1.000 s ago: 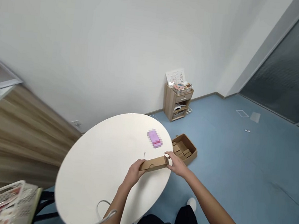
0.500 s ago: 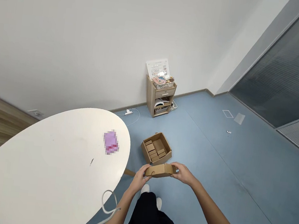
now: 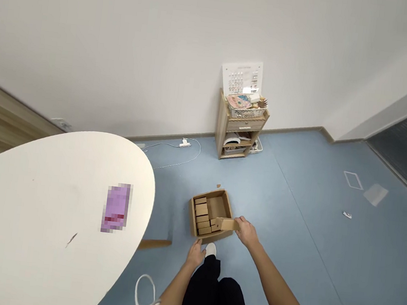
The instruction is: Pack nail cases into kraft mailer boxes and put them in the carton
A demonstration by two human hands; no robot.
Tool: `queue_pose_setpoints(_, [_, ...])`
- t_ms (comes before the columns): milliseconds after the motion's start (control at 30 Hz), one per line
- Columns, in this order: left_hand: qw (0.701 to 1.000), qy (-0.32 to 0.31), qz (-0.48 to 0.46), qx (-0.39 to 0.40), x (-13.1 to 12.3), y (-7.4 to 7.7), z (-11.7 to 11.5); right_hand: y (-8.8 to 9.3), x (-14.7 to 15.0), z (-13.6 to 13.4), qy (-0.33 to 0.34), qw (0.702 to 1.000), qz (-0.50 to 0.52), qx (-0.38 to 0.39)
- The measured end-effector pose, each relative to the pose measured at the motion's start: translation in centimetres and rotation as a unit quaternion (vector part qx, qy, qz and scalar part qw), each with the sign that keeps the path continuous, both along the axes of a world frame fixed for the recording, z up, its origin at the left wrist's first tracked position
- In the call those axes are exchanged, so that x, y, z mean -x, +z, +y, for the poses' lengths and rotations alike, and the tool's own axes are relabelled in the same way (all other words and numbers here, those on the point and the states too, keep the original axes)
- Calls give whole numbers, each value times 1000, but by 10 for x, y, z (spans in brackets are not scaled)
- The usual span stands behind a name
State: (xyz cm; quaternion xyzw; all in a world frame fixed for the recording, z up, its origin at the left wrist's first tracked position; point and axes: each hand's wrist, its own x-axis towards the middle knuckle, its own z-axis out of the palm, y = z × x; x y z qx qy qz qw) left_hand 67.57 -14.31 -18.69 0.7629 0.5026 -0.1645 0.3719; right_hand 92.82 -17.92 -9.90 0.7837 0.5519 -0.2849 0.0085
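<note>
One slim cardboard box [image 3: 229,224] is held above the near right corner of one open carton [image 3: 217,205], long axis left-right, right end clamped in the right hand's [image 3: 248,232] fingers. At least six small boxes [image 3: 202,210] are contained. Left hand [image 3: 196,256] by near left corner; finger closure cannot be told.

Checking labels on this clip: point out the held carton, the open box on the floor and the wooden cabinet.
Held carton [image 3: 228,224]: head view, middle of its visible side.
Open box [image 3: 217,206]: head view, bare inside bottom.
Wooden cabinet [image 3: 236,126]: head view, drawer front.
</note>
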Motion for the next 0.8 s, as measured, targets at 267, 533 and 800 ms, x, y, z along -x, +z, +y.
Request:
queue_pose_setpoints(267, [997,51,55,0,-53,-156,22,-185,-26,86,113,991,-39,54])
queue_pose_setpoints(533, [992,-69,6,-109,-50,-338,42,-393,-24,116,176,981,-40,67])
queue_pose_setpoints(800, [990,-49,-2,-132,-68,-389,38,-484,-18,114,208,970,67,109])
